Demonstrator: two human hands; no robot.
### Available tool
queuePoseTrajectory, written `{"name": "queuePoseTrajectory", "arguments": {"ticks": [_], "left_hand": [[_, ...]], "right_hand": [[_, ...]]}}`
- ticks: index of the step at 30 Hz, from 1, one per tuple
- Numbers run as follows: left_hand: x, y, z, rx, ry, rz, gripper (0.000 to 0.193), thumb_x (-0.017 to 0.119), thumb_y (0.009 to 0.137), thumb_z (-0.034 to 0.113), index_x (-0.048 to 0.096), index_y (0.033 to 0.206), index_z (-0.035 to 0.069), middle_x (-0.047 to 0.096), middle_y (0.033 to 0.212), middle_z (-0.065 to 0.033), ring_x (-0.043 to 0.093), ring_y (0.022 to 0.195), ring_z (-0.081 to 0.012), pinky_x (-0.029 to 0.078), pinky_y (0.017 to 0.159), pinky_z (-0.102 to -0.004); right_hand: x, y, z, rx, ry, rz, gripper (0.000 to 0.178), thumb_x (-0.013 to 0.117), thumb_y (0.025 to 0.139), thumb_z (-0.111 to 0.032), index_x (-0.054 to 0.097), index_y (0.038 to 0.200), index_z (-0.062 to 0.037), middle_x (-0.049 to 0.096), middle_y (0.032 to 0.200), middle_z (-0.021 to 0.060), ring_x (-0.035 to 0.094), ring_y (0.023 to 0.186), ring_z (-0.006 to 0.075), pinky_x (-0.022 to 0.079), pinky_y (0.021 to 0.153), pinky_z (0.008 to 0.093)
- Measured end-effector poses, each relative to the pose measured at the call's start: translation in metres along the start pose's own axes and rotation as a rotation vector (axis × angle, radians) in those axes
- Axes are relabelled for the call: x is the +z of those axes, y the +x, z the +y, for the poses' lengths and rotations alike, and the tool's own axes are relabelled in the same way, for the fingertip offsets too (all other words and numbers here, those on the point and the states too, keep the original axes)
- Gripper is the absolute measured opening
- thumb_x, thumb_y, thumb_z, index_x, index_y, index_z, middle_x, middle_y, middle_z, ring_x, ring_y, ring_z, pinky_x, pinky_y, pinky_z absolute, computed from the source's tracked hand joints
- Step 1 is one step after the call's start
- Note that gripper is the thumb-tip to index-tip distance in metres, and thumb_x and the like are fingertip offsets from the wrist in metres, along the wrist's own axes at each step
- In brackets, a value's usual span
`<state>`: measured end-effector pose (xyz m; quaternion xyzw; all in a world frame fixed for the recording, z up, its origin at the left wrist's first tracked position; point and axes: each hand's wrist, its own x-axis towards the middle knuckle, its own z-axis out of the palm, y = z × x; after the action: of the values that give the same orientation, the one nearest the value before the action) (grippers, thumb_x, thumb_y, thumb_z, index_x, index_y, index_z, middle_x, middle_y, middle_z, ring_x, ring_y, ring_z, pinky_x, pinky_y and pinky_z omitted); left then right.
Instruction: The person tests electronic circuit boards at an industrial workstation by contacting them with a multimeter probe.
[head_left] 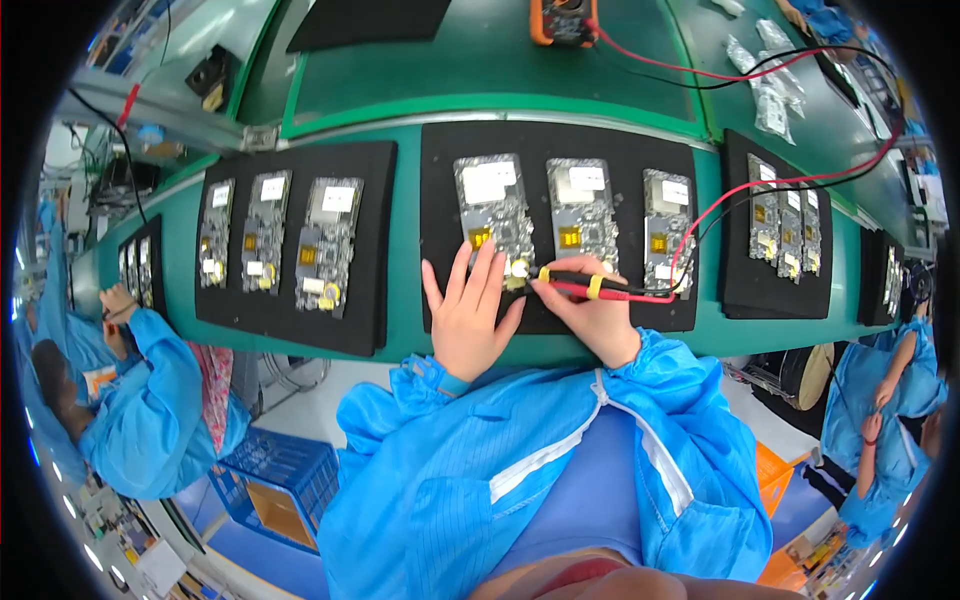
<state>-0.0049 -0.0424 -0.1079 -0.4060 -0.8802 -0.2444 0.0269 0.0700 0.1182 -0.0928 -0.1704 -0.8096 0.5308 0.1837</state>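
On the black foam mat (440,150) in front of me lie three circuit boards in a row. My left hand (471,310) rests with spread fingers on the lower left part of the left circuit board (505,215). My right hand (598,318) is closed round a pair of test probes, one red (580,291) and one black (575,276). Their tips point left at the lower end of that board, by a round pale part; whether they touch cannot be made out. The middle circuit board (583,215) and right circuit board (664,220) lie beside it, untouched.
Red and black leads (790,180) loop from the right to an orange multimeter (563,22) at the back. Another foam mat with boards (365,200) lies left, and one (740,220) right. Co-workers in blue sit at left (160,430) and right (880,430). A blue crate (285,470) stands below.
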Motion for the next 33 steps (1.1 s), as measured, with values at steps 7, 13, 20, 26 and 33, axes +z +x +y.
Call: {"name": "queuePoseTrajectory", "arguments": {"ticks": [7, 13, 20, 26, 33], "left_hand": [[0.000, 0.001, 0.004, 0.012, 0.044, 0.015, 0.058, 0.070, 0.077, 0.026, 0.052, 0.129, 0.006, 0.046, 0.139, -0.0089, 0.036, 0.133, -0.0304, 0.011, 0.108, -0.0612], [0.000, 0.004, 0.004, 0.012, 0.055, 0.020, 0.057, 0.069, 0.078, 0.026, 0.053, 0.129, 0.006, 0.046, 0.139, -0.0087, 0.037, 0.132, -0.0302, 0.011, 0.109, -0.0602], [0.000, 0.003, 0.004, 0.011, 0.059, 0.030, 0.057, 0.069, 0.078, 0.027, 0.053, 0.128, 0.006, 0.047, 0.138, -0.0089, 0.037, 0.132, -0.0302, 0.012, 0.109, -0.0596], [0.001, 0.003, 0.006, 0.014, 0.068, 0.030, 0.057, 0.069, 0.078, 0.026, 0.053, 0.128, 0.006, 0.047, 0.138, -0.0095, 0.037, 0.132, -0.0306, 0.013, 0.109, -0.0593], [0.001, 0.003, 0.006, 0.027, 0.051, 0.034, 0.057, 0.068, 0.079, 0.028, 0.051, 0.129, 0.004, 0.045, 0.139, -0.0106, 0.037, 0.132, -0.0309, 0.014, 0.109, -0.0598]], "right_hand": [[-0.004, 0.000, 0.002, 0.024, 0.049, -0.031, 0.024, 0.077, 0.077, -0.014, 0.063, 0.095, -0.0046, 0.067, 0.075, 0.0046, 0.065, 0.066, 0.0090, 0.051, 0.057, 0.0218], [-0.004, 0.002, 0.003, 0.063, 0.060, -0.047, 0.026, 0.077, 0.077, -0.015, 0.063, 0.095, -0.0046, 0.067, 0.077, 0.0050, 0.065, 0.066, 0.0089, 0.051, 0.058, 0.0216], [-0.005, 0.004, 0.001, 0.059, 0.041, -0.057, 0.026, 0.077, 0.077, -0.017, 0.063, 0.095, -0.0045, 0.068, 0.077, 0.0047, 0.067, 0.069, 0.0100, 0.052, 0.060, 0.0223], [-0.006, 0.002, 0.004, 0.045, 0.055, -0.055, 0.026, 0.077, 0.077, -0.017, 0.063, 0.095, -0.0044, 0.069, 0.078, 0.0050, 0.067, 0.068, 0.0108, 0.052, 0.058, 0.0226], [-0.023, 0.002, 0.005, -0.045, 0.191, -0.128, 0.024, 0.076, 0.079, -0.015, 0.062, 0.095, -0.0047, 0.065, 0.077, 0.0035, 0.064, 0.074, 0.0094, 0.050, 0.060, 0.0227]]}}
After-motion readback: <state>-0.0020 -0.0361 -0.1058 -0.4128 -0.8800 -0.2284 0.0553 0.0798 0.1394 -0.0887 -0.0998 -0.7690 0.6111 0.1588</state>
